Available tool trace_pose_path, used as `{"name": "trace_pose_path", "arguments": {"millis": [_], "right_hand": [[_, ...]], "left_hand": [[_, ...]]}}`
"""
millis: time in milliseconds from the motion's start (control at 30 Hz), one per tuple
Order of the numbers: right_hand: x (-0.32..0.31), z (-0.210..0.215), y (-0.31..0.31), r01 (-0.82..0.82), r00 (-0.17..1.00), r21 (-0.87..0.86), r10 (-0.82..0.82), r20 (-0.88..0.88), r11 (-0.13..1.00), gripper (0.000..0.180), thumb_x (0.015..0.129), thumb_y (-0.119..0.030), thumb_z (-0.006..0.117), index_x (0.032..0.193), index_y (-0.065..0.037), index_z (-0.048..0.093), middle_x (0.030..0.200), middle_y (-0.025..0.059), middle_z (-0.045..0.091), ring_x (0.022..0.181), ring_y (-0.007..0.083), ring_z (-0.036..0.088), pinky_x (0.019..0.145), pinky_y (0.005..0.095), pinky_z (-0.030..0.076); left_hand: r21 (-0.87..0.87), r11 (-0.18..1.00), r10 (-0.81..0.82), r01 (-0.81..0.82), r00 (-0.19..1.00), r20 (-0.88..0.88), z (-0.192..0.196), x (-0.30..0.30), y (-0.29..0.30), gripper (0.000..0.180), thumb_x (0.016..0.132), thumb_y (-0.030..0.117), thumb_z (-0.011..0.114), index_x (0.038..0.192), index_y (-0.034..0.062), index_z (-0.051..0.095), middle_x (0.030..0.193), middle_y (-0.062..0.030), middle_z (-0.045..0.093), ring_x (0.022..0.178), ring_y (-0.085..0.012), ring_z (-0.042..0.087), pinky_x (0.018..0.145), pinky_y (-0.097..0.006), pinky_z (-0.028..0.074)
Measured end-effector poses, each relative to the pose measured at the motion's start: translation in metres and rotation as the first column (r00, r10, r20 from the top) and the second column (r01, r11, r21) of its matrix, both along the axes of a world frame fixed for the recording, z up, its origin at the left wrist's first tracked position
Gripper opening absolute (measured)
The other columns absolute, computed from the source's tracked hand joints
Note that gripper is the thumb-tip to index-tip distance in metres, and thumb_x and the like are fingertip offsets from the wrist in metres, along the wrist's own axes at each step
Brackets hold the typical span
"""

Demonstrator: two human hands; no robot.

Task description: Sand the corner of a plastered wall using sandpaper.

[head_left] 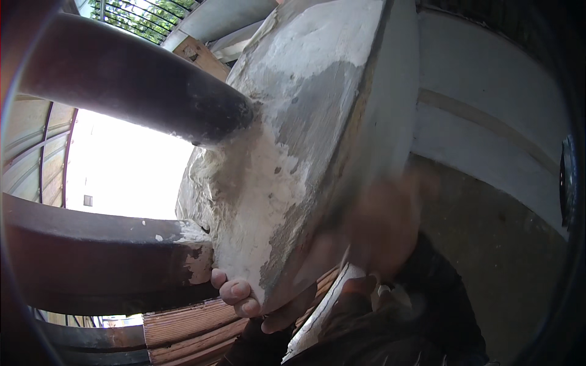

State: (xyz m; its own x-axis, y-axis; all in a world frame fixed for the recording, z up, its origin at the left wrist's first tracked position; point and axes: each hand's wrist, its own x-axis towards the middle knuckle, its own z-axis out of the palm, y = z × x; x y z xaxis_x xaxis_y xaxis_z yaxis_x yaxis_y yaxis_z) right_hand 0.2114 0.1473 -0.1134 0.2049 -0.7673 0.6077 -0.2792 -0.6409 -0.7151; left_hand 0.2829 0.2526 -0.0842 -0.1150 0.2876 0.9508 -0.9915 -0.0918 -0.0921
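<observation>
A plastered wall end [262,201] rises through the middle of the head view, with patches of wet grey and drier white plaster. My left hand [238,299] is closed round its lower corner, fingertips curled over the near edge. At the wall's right-hand edge my right hand [384,226] is smeared by motion. Its fingers cannot be made out, nor whether it holds anything. Two dark round metal rails, an upper rail [140,73] and a lower rail [104,250], run from the left into the plaster. White plaster smears mark the lower rail's end.
Ridged reddish-brown boards [189,329] lie below the lower rail. A wooden block [198,55] sits behind the wall's top left. On the right are a pale wall [488,134] and a grey-brown floor [482,226]. Bright light comes between the rails.
</observation>
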Motion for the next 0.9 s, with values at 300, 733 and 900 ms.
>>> {"name": "trace_pose_path", "arguments": {"millis": [300, 733, 900], "right_hand": [[0.009, -0.012, -0.136, 0.111, 0.992, -0.045, -0.113, -0.063, 0.993, 0.025, 0.087, -0.03, 0.062, 0.088, -0.006, 0.066, 0.085, 0.0152, 0.062, 0.084, 0.0337, 0.056, 0.082, 0.0435, 0.039], [-0.128, 0.052, 0.038, -0.957, 0.077, 0.03, 0.153, 0.985, 0.29, 0.044, 0.105, -0.037, 0.03, 0.076, -0.01, 0.049, 0.066, 0.0035, 0.047, 0.063, 0.0161, 0.037, 0.063, 0.0307, 0.031], [-0.192, 0.081, 0.083, -0.694, 0.649, 0.46, 0.206, 0.732, 0.553, 0.045, 0.105, -0.036, 0.031, 0.094, -0.002, 0.056, 0.087, 0.0108, 0.058, 0.076, 0.0212, 0.053, 0.073, 0.0336, 0.041]], "left_hand": [[-0.039, 0.996, 0.08, -0.085, 0.991, -0.111, -0.006, -0.023, 0.007, 0.042, 0.097, 0.043, 0.019, 0.093, 0.0134, 0.049, 0.099, -0.0038, 0.052, 0.11, -0.0205, 0.051, 0.111, -0.051, 0.031], [0.452, 0.891, 0.113, 0.045, 0.942, -0.316, 0.021, -0.049, 0.039, 0.052, 0.097, 0.042, 0.026, 0.111, -0.0015, 0.051, 0.113, -0.0205, 0.054, 0.117, -0.0376, 0.047, 0.106, -0.058, 0.033], [0.614, 0.735, -0.088, 0.287, 0.939, -0.333, 0.05, -0.142, 0.074, 0.057, 0.092, 0.049, 0.054, 0.121, -0.0009, 0.053, 0.121, -0.0214, 0.053, 0.125, -0.0414, 0.045, 0.105, -0.058, 0.036]]}}
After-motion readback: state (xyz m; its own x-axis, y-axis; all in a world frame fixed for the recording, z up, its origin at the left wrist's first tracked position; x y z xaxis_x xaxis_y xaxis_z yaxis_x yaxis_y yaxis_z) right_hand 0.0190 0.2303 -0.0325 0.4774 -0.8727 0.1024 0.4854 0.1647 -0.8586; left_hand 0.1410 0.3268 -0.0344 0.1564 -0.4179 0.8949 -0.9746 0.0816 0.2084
